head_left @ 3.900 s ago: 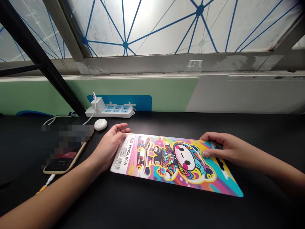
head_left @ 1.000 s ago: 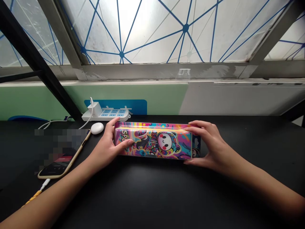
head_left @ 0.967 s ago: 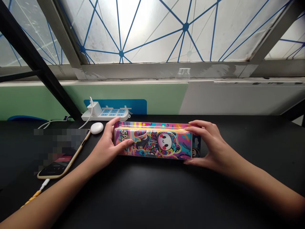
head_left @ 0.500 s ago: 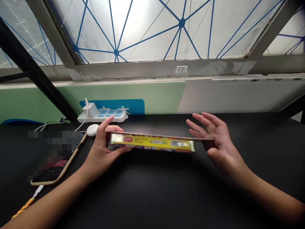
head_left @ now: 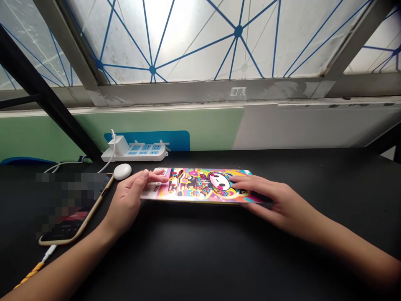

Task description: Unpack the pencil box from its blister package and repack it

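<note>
A flat, colourful printed box (head_left: 200, 184) with a white cartoon character on its top face lies crosswise between my hands, low over the black table. My left hand (head_left: 131, 192) holds its left end, with fingertips resting on the printed face. At the other end, the fingers of my right hand (head_left: 269, 194) lie over the top while the thumb is at the front lower edge. Both hands are closed on the box. The underside of the box is hidden, and its front side shows only as a thin strip.
A phone (head_left: 75, 217) in a tan case lies on the left, with a charging cable (head_left: 31, 274) plugged in. Behind it are a white rounded case (head_left: 122, 171) and a power strip (head_left: 138, 152) with a plugged-in adapter. A black post (head_left: 53, 96) slants at the left, before the window.
The box has tilted, so its printed top face shows instead of the yellow barcode side. My right hand has come in from open fingers to grip the right end.
</note>
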A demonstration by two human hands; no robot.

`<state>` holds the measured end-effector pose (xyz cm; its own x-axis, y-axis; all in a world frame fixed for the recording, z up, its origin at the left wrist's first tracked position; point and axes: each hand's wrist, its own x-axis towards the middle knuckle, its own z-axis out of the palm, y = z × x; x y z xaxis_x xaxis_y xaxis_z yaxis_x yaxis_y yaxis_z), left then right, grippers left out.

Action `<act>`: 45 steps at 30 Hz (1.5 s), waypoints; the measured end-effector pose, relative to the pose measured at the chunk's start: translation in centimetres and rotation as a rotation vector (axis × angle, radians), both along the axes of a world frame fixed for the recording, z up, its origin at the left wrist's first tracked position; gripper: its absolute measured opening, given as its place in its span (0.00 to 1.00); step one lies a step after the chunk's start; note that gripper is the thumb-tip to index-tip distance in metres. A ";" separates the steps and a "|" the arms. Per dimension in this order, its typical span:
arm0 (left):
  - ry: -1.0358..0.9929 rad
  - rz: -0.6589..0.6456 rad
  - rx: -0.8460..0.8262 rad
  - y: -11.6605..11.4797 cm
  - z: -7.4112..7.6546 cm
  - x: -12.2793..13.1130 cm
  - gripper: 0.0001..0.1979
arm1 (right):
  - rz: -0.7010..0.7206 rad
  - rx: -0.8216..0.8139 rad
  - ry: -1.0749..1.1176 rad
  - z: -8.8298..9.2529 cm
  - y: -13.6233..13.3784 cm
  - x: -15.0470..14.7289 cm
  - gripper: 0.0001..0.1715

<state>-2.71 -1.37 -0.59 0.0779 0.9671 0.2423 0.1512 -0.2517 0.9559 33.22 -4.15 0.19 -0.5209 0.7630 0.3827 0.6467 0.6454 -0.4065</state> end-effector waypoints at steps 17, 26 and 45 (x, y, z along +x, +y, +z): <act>0.871 0.088 -0.068 2.3 0.1 -2.1 0.20 | 0.046 -0.023 -0.285 -0.3 0.1 0.1 0.31; 0.677 0.004 -0.113 1.1 0.2 -0.5 0.17 | 0.049 0.129 -0.333 -0.7 -1.0 -1.6 0.31; 0.577 -0.106 -0.181 0.8 0.5 -0.1 0.18 | 0.161 0.293 -0.467 -0.6 0.1 -15.3 0.36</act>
<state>-2.82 -0.55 -0.13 0.2456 0.9687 -0.0353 0.6404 -0.1348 0.7561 17.96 -4.02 -0.45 -0.7865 0.5568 0.2671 0.5988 0.7934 0.1093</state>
